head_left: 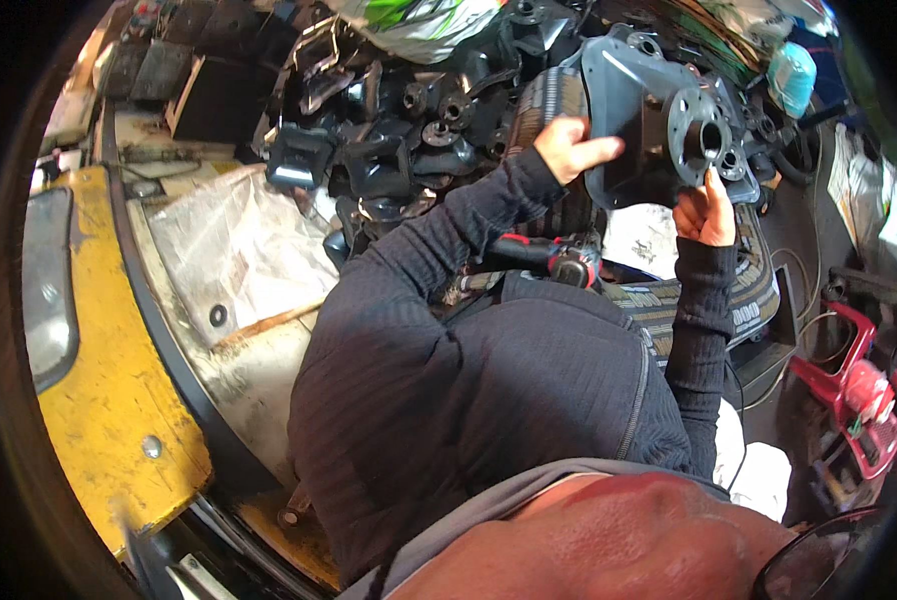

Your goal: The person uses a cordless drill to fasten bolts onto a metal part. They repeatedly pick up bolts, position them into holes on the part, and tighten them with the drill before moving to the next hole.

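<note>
Head | left hand: thumb rightward | right hand: upright, at flange

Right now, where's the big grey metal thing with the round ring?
In the head view, the grey metal part is at the upper right, between the left hand at its left edge and the right hand at its round ring.

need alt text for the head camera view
A person handles a dark metal bracket, left hand at its edge, right hand touching its round, holed flange. A red-and-black power tool lies below, black metal parts are heaped beyond, and a yellow panel shows at far left.
</note>
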### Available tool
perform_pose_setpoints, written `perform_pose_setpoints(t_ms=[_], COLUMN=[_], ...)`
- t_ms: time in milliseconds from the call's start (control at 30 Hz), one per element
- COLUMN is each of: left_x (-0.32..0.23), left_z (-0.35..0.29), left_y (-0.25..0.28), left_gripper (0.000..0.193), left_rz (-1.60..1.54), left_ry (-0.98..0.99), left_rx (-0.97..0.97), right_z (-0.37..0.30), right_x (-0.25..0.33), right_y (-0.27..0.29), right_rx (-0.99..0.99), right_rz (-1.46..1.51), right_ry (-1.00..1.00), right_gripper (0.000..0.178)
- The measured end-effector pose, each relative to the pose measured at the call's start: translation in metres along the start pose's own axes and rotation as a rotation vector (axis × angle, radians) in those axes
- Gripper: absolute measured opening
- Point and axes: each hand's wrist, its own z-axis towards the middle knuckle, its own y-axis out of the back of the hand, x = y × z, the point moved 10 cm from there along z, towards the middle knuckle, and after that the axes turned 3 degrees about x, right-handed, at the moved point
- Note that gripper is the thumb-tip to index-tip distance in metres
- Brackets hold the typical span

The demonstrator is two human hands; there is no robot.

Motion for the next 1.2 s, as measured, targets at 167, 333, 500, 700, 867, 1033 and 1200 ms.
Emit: perform_pose_setpoints(t_ms=[167, 333, 500, 700, 867, 1033, 1200], left_x=[-0.015, 0.038, 0.077, 0.141, 0.232, 0.398, 0.412], left_z=[0.013, 0.034, 0.084, 0.15, 0.086, -0.068, -0.057], left_y=[0.165, 0.298, 0.318, 0.335, 0.258, 0.158, 0.159], left_gripper=[0.025, 0.022, 0.025, 0.028, 0.026, 0.044, 0.035], left_rz=[0.114, 0.35, 0.626, 0.897, 1.22, 1.087, 1.104], left_ry=[-0.236, -0.151, 0.022, 0.193, 0.157, 0.767, 0.737], left_rx=[-0.329, -0.699, -0.667, -0.532, -0.247, 0.231, 0.052], right_z=[0.008, -0.029, -0.074, -0.103, -0.123, -0.135, -0.133], right_x=[-0.003, -0.05, -0.057, -0.033, -0.023, -0.021, -0.019], right_y=[-0.022, 0.087, 0.142, 0.173, 0.172, 0.184, 0.196], right_rx=[0.012, -0.348, -0.252, -0.347, -0.361, -0.458, -0.441], right_rz=[0.008, 0.364, 0.522, 0.485, 0.486, 0.435, 0.384], right_ry=[-0.022, -0.045, -0.03, 0.058, 0.075, 0.065, 0.066], right_gripper=[0.053, 0.039, 0.035, 0.035, 0.035, 0.035, 0.036])
